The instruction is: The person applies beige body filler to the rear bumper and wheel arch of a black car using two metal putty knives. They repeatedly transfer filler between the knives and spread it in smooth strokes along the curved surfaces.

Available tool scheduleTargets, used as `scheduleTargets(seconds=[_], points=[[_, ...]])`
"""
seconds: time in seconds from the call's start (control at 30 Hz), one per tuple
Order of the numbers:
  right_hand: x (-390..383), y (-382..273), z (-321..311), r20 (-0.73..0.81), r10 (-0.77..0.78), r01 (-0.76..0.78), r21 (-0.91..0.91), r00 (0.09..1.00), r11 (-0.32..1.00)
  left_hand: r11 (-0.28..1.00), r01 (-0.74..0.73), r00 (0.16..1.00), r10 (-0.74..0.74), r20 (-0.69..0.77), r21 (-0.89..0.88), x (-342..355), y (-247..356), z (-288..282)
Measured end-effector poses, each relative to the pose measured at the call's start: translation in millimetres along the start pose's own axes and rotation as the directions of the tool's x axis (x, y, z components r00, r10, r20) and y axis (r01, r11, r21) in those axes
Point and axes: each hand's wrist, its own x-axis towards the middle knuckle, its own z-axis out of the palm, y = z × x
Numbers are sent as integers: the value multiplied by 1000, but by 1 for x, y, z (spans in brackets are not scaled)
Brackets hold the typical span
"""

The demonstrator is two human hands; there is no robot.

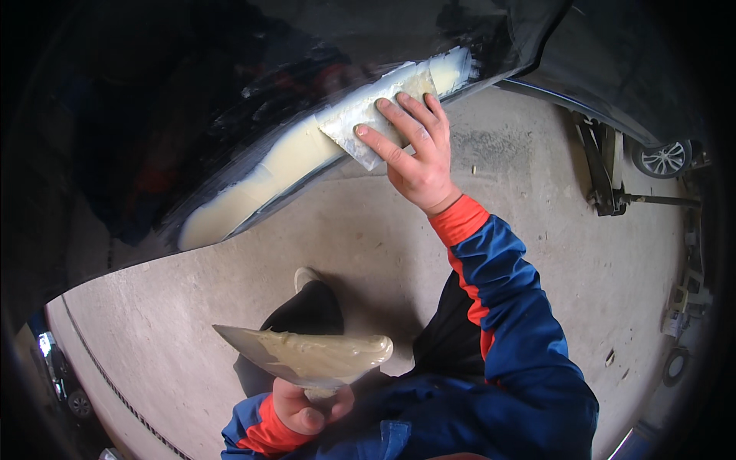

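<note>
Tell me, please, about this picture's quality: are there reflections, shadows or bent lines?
Head view: the glossy dark car panel carries faint reflections, its upper left sinking into black; head view: soft shadow on the floor between the legs; head view: the dark floor line at lower left looks curved, probably fisheye distortion, and the corners are black.

The person's right arm [521, 299] stretches from near right toward the far middle, the right hand [422, 165] showing its back, fingers [389, 151] nearly straight and a little spread, thumb hidden. Nearer and to the left, the left hand [304, 409] is curled into a grip.
</note>
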Motion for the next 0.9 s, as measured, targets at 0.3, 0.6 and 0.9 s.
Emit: scheduleTargets(seconds=[0.3,0.6,0.9], points=[[-25,-1,4,54,7,-8,7,999,1000,1000,-1,1000,1,-5,-8,-3,-2,1],[-50,-8,-5,160,39,-48,48,986,998,998,-11,999,8,43,64,1,1,5],[-15,-45,-107,48,360,-302,656,932,692,995,88,991,-92,93,44,11,0,12]])
